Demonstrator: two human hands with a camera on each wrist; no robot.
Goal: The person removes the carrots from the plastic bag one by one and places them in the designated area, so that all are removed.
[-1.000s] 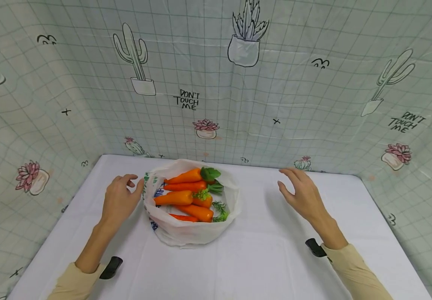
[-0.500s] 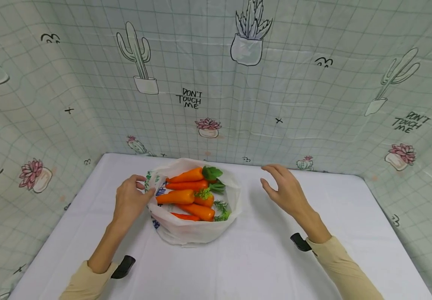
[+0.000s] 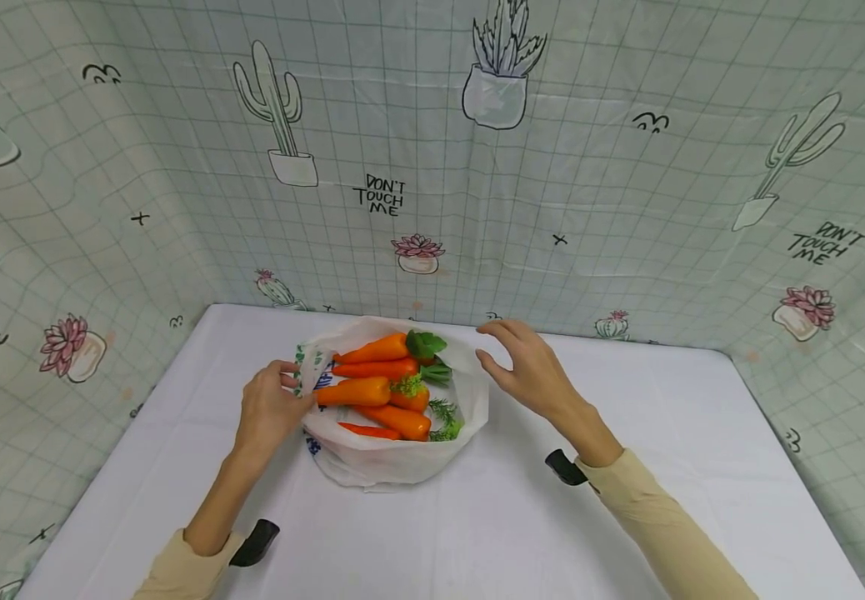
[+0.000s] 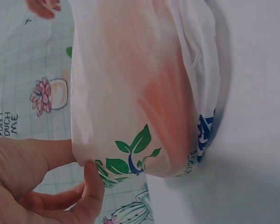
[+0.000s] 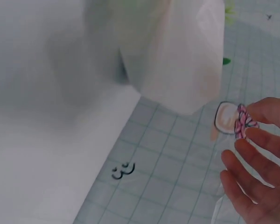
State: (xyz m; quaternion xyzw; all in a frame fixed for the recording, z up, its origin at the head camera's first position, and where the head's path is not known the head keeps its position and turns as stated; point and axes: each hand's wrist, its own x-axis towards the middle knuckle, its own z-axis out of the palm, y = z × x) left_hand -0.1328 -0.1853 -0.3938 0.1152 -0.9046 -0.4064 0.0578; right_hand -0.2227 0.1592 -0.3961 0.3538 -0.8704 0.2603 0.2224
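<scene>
A white plastic bag with green and blue print stands with its mouth open on the table. Inside lie several orange carrots with green tops, glossy and smooth. My left hand is at the bag's left rim, thumb over the edge and fingers outside. In the left wrist view the left hand pinches that rim near the green leaf print. My right hand hovers just beyond the bag's right rim, fingers spread and slightly bent. A gap shows between the right hand and the bag in the right wrist view.
The table wears a white cloth. Behind and at both sides hangs a grid-patterned curtain with cactus drawings, meeting the table's back edge. Each wrist carries a small black device.
The right hand has moved left, close to the bag's right rim. The left hand has shifted right and taken hold of the left rim. The carrots keep their places.
</scene>
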